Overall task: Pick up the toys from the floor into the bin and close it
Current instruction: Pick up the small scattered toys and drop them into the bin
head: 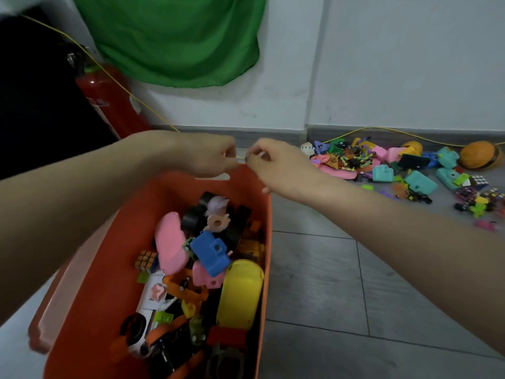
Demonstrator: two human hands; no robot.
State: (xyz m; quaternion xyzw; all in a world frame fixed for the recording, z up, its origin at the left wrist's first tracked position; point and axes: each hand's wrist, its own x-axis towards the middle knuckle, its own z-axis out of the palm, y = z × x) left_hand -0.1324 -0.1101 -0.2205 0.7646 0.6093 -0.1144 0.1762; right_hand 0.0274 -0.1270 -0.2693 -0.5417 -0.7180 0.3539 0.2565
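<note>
An open orange plastic bin [114, 258] is seen on the near left of the grey tiled floor [328, 283], already part-filled with small toys: a blue toy camera [211, 253], a long pink oval toy [169, 244], a yellow rounded plastic case [240, 294] against the right wall, and a small colour-cube puzzle [144, 260] on the left side. Above the far rim of the bin both hands are held close together. The left hand [207, 157] is curled, and the right hand [270, 160] is curled likewise, its fingertips pinched; a thin yellow strand [241, 157] is seen stretched between the two, though blur prevents telling exactly how it is gripped.

A heap of mixed plastic toys [404, 170] is left on the floor at the far right, near the white wall [382, 64], well apart from the bin; teal toy cameras and an orange rounded toy [478, 155] can be made out in it. A red fire extinguisher [109, 99] is leant at the far left, beneath a hanging green cloth [175, 36], and a yellow cord [114, 80] is run across it.
</note>
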